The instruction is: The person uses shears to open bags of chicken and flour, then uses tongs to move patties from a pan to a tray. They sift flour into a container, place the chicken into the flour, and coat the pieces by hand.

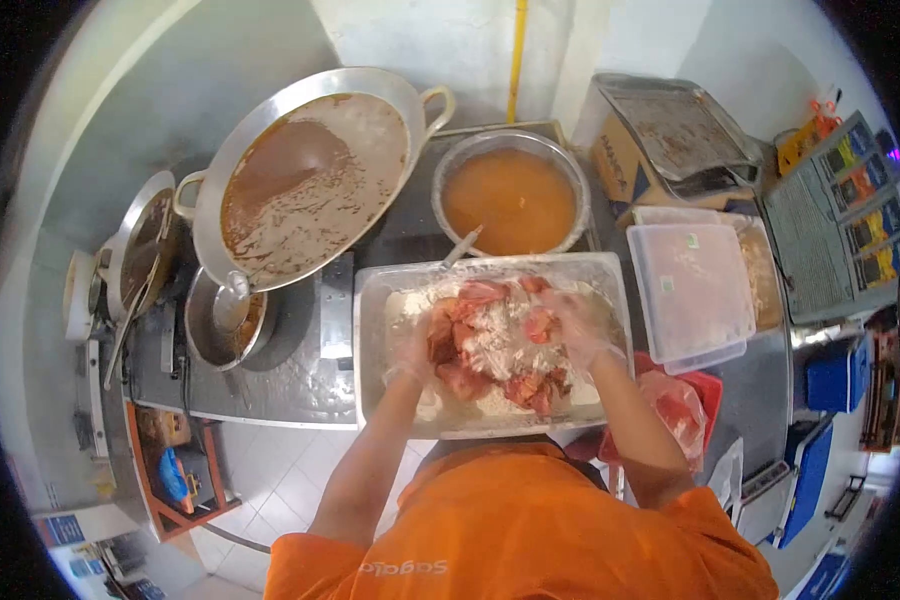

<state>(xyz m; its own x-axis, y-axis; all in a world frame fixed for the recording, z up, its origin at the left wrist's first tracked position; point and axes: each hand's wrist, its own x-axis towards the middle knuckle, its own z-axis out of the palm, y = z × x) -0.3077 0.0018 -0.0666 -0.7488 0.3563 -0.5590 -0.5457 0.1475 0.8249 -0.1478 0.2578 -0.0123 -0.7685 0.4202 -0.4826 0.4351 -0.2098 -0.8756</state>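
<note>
A white rectangular tub (pixel 366 300) holds flour and several pieces of raw reddish meat (pixel 465 378). Inside the tub at its left, my left hand (pixel 411 345) in a clear plastic glove touches the meat pile's left side; its fingers are blurred and flour-coated. At the right of the tub, my right hand (pixel 576 335), also in a clear glove, is beside a piece of meat (pixel 541 325), its fingers smeared by motion. Loose flour lies over the meat between both hands.
Behind the tub stands a metal bowl of orange liquid (pixel 510 200) with a utensil handle. A big two-handled pan (pixel 315 185) is at back left, near a pot (pixel 228 320). Lidded plastic containers (pixel 695 290), a cardboard box (pixel 625 165) and a red basket (pixel 708 395) are at right.
</note>
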